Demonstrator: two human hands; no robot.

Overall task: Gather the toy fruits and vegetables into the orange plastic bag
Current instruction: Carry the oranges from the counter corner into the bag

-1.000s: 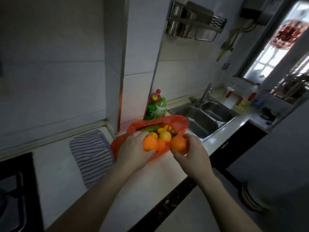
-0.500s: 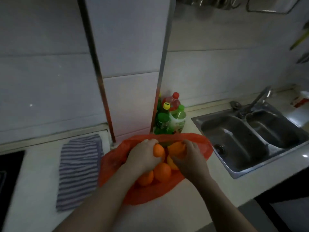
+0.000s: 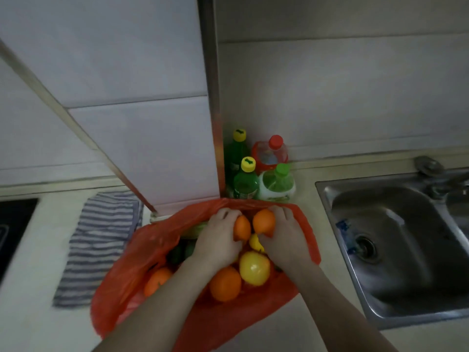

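The fingers (image 3: pixel 226 215) of the left hand (image 3: pixel 218 241) curled round one round orange toy fruit (image 3: pixel 242 228), and the right hand (image 3: pixel 285 241) gripped a second orange toy fruit (image 3: pixel 264 222), both above the far end of the open, crumpled orange plastic bag (image 3: pixel 152 247). The bag lay on the pale table (image 3: pixel 33 313) between a striped cloth (image 3: pixel 101 240) on the left and a steel sink (image 3: pixel 396 245) on the right. The limp near rim could sag when these dropped, letting round toys roll out toward the sink. Counted: four orange fruits, two held and two loose oranges (image 3: pixel 225 283) in the bag; two yellow toy pieces (image 3: pixel 254 268); dim green toy pieces (image 3: pixel 182 251), uncountable; four capped bottles (image 3: pixel 245 181) beyond.
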